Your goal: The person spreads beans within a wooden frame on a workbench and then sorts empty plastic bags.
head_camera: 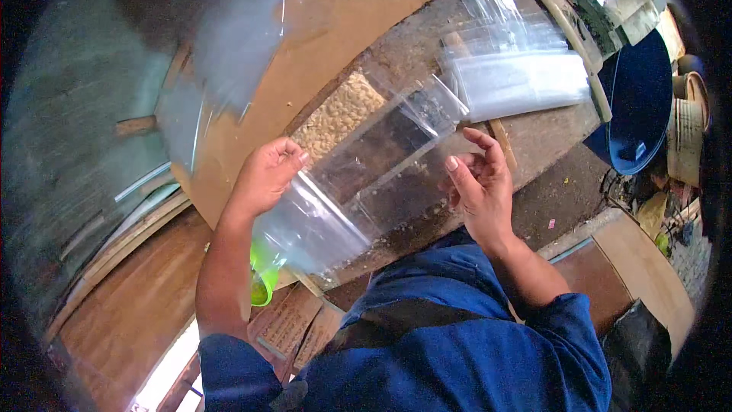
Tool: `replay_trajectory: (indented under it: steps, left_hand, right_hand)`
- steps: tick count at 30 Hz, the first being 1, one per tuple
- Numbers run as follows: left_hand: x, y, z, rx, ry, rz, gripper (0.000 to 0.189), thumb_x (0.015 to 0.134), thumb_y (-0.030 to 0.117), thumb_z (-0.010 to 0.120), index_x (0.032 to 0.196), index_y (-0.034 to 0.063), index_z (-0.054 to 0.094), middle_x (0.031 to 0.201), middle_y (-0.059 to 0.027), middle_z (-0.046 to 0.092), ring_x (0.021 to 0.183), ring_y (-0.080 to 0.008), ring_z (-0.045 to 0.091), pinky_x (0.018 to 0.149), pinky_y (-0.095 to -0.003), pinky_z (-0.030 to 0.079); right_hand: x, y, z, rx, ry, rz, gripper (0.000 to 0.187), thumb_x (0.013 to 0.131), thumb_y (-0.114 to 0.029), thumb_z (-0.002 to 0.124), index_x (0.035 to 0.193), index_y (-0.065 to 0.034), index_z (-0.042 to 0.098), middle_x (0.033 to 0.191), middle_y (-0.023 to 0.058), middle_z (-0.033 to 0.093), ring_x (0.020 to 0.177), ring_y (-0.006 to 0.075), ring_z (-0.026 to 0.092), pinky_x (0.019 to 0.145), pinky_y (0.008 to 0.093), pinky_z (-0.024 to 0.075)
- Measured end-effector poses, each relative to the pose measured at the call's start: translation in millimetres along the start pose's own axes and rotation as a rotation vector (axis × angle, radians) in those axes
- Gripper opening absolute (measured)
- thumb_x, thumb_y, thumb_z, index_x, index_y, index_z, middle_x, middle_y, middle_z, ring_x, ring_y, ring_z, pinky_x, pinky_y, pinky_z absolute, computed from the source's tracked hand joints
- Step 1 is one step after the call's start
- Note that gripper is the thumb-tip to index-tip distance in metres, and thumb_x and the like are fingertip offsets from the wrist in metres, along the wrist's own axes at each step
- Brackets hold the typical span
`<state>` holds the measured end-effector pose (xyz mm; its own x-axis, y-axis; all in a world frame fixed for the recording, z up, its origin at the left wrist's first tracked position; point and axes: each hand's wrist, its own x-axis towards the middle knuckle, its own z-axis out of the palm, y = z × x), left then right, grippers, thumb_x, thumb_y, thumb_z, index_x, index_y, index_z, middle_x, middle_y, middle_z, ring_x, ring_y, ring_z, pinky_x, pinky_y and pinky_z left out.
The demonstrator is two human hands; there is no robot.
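Observation:
A flat rectangular slab of pale beans [337,120], seemingly soybeans, lies on a worn board. Clear plastic sheeting [394,149] stretches beside it, and a folded, shiny part [314,223] hangs toward my body. My left hand [269,174] has thumb and fingertips pinched together on the plastic's edge, at the near left corner of the slab. To the right, my right hand [483,186] hovers near the sheeting with fingers apart and curled, holding nothing visible.
Flat clear plastic bags [520,80] are stacked at the board's far right. Below my left forearm stands a green plastic cup [263,280]. A blue tub [640,103] is at the right. Brown board [349,11] spans the far side; blurred plastic [234,28] hangs at upper left.

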<state>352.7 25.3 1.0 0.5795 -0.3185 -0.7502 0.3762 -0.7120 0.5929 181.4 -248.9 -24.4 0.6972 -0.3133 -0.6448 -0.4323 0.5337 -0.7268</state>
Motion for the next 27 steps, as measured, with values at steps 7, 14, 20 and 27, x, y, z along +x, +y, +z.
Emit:
replay_trajectory:
  steps: [7, 14, 20, 27]
  left_hand:
    - [1.2, 4.5, 0.6, -0.021, 0.015, -0.005, 0.016, 0.094, 0.022, 0.065, 0.085, 0.0102, 0.059, 0.068, 0.0083, 0.051, 0.056, -0.0010, 0.040, 0.050, -0.0191, 0.032]
    - [7.0, -2.9, 1.2, -0.078, 0.027, -0.017, 0.015, 0.095, 0.023, 0.065, 0.087, 0.0109, 0.059, 0.066, 0.0095, 0.048, 0.054, 0.0005, 0.041, 0.048, -0.0171, 0.031]
    - [4.1, -1.2, 2.2, -0.093, 0.071, -0.057, 0.015, 0.094, 0.023, 0.066, 0.088, 0.0116, 0.058, 0.067, 0.0094, 0.049, 0.052, 0.0006, 0.042, 0.046, -0.0160, 0.031]
    - [-0.1, -8.9, -2.3, -0.135, 0.092, -0.052, 0.015, 0.093, 0.022, 0.067, 0.089, 0.0121, 0.057, 0.068, 0.0092, 0.049, 0.051, 0.0001, 0.041, 0.045, -0.0162, 0.031]
  right_hand:
    - [-22.6, 37.8, -3.9, 0.238, 0.006, -0.016, 0.035, 0.091, -0.004, 0.065, 0.119, -0.0074, 0.044, 0.113, 0.0082, 0.058, 0.097, 0.0131, 0.062, 0.072, 0.0282, 0.0564]
    - [-43.9, 64.6, -4.6, 0.476, -0.099, 0.232, 0.033, 0.095, -0.006, 0.060, 0.124, -0.0072, 0.045, 0.118, 0.0099, 0.063, 0.107, 0.0199, 0.064, 0.077, 0.0343, 0.0574]
    - [-46.4, 69.2, 2.4, 0.428, -0.208, 0.381, 0.033, 0.097, -0.014, 0.059, 0.128, -0.0050, 0.049, 0.114, 0.0086, 0.065, 0.100, 0.0183, 0.065, 0.071, 0.0313, 0.0563]
    - [-37.5, 67.5, 10.7, 0.334, -0.245, 0.376, 0.029, 0.098, -0.022, 0.060, 0.121, -0.0039, 0.056, 0.107, 0.0061, 0.065, 0.088, 0.0133, 0.066, 0.060, 0.0253, 0.0545]
